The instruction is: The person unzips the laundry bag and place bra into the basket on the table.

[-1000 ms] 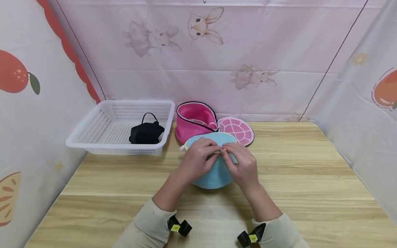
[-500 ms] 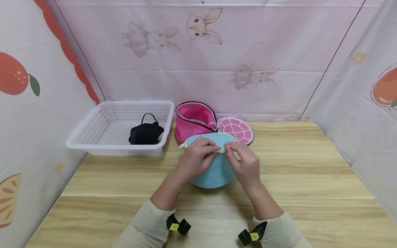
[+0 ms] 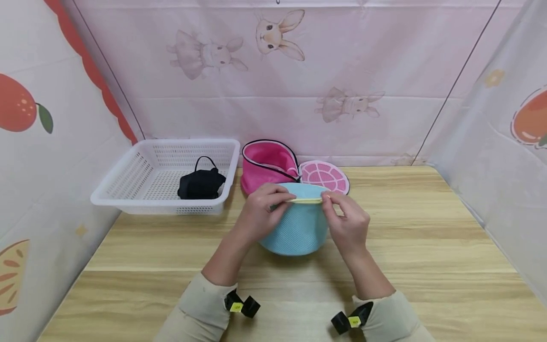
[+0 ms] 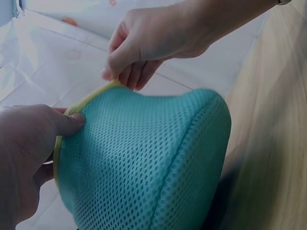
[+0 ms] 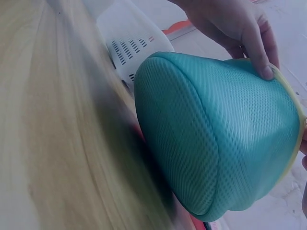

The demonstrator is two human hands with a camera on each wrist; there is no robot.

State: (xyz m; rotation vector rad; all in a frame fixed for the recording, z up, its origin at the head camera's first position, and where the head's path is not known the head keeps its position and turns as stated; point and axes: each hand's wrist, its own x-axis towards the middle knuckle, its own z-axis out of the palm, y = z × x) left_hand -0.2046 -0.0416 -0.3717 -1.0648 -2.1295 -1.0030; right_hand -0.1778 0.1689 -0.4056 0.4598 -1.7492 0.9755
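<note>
A light-blue mesh laundry bag with yellow edging stands in front of the person, seen large in the left wrist view. My left hand pinches its yellow edge on the left, thumb on the mesh side. On the right, my right hand pinches the same edge between thumb and fingertips. Between the two hands the edging is stretched straight. In the right wrist view the rounded base of the laundry bag faces the camera, and only a bit of my right hand shows at the frame's edge.
Behind the blue bag stands an open pink bag with black trim, its pink mesh lid lying to the right. A white perforated basket at the left holds a black fabric item with a loop. Printed cloths enclose the wooden table.
My hands have moved apart along the yellow edge, the left one leftward, the right one rightward. More of the edging shows between them, and the blue bag has risen slightly in the head view.
</note>
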